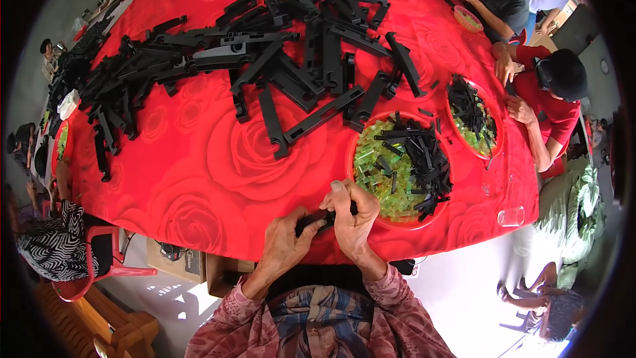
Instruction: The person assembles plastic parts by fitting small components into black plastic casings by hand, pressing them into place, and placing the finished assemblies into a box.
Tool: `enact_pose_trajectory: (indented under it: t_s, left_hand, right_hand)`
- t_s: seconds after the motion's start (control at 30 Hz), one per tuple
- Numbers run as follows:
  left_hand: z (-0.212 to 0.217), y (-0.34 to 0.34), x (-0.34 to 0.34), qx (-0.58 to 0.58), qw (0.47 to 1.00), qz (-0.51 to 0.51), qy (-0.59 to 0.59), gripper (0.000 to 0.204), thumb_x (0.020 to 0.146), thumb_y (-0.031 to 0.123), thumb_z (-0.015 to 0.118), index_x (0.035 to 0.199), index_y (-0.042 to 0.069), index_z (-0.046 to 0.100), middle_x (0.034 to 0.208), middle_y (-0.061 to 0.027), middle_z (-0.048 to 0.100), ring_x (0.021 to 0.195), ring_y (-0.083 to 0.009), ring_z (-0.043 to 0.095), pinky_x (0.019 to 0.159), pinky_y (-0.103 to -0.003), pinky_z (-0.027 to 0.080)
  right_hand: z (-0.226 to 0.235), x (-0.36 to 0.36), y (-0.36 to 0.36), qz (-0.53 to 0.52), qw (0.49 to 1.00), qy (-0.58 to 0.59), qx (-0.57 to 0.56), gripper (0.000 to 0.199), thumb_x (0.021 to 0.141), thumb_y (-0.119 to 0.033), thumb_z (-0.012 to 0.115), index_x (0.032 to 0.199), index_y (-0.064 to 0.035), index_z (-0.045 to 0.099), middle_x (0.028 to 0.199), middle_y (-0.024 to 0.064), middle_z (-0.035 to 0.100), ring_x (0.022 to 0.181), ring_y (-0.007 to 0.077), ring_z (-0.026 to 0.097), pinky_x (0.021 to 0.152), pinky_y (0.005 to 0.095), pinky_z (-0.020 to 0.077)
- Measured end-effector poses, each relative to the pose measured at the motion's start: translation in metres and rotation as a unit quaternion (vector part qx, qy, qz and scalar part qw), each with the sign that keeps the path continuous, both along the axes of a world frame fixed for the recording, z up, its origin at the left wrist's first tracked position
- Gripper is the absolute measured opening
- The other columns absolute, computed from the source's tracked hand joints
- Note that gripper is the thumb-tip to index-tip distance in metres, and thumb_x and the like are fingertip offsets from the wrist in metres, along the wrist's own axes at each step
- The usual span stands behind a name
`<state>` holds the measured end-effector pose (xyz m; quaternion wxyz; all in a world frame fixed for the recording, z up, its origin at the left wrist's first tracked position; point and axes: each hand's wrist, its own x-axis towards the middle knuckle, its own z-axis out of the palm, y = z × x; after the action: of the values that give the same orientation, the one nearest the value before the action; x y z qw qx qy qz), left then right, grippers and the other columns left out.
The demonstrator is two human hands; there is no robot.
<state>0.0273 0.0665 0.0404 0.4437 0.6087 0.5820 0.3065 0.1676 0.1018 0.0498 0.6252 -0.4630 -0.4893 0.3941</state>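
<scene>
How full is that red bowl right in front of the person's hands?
Well filled. The red bowl holds a layer of small green clear pieces on its left and a pile of short black pieces on its right.

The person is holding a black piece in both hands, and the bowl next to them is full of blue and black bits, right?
Almost. Both hands, left hand and right hand, do hold the black piece, but the head view shows the red bowl holding green and black bits, not blue.

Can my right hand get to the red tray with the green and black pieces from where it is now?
Probably yes. The right hand sits at the near rim of the red tray, with nothing between them. It does share a black part with the left hand.
</scene>
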Motion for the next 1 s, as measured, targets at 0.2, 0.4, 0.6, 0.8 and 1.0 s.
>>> enact_pose_trajectory:
  t_s: [0.2,0.4,0.6,0.8,1.0]
  left_hand:
    - [-0.007,0.001,0.007,0.043,0.998,0.018,-0.029,0.016,0.088,0.002,0.066,0.099,-0.006,0.058,0.078,-0.0157,0.069,0.078,-0.0211,0.069,0.075,-0.033,0.053]
    - [-0.007,-0.009,0.003,0.019,0.998,0.029,-0.045,0.025,0.083,0.010,0.071,0.101,0.000,0.055,0.085,-0.0203,0.071,0.086,-0.0377,0.072,0.071,-0.041,0.053]
    - [-0.015,-0.018,0.000,-0.006,0.998,0.039,-0.051,0.029,0.081,0.008,0.069,0.106,0.001,0.055,0.087,-0.0212,0.071,0.087,-0.0391,0.071,0.071,-0.042,0.053]
    - [-0.018,0.012,0.003,-0.018,0.999,-0.011,-0.047,0.033,0.088,0.027,0.068,0.101,-0.003,0.059,0.080,-0.0223,0.066,0.078,-0.0399,0.067,0.067,-0.044,0.050]
    - [-0.022,0.024,-0.009,-0.104,0.984,-0.072,-0.122,0.055,0.091,0.048,0.068,0.108,-0.003,0.055,0.069,-0.0118,0.060,0.065,-0.0191,0.060,0.060,-0.037,0.048]
  right_hand:
    - [0.003,0.000,-0.002,-0.020,0.999,-0.023,0.022,0.033,0.096,-0.009,0.062,0.066,0.0018,0.053,0.059,0.0053,0.059,0.054,0.0082,0.054,0.051,0.0264,0.0414]
    - [0.000,-0.007,-0.012,-0.045,0.998,-0.033,0.026,0.031,0.095,-0.008,0.062,0.067,0.0016,0.054,0.059,0.0059,0.059,0.051,0.0094,0.055,0.049,0.0263,0.0405]
    - [-0.002,-0.010,-0.021,-0.038,0.998,-0.048,0.018,0.029,0.095,-0.008,0.061,0.069,0.0017,0.054,0.059,0.0064,0.059,0.052,0.0107,0.057,0.049,0.0269,0.0415]
    - [-0.011,-0.001,0.005,-0.065,0.997,0.034,-0.031,0.035,0.098,-0.015,0.059,0.067,0.0017,0.053,0.057,0.0042,0.057,0.054,0.0092,0.057,0.053,0.0256,0.0451]
    - [-0.017,0.002,0.018,-0.055,0.994,0.064,-0.067,0.031,0.097,-0.013,0.059,0.071,0.0038,0.058,0.062,0.0069,0.056,0.057,0.0148,0.057,0.060,0.0291,0.0479]
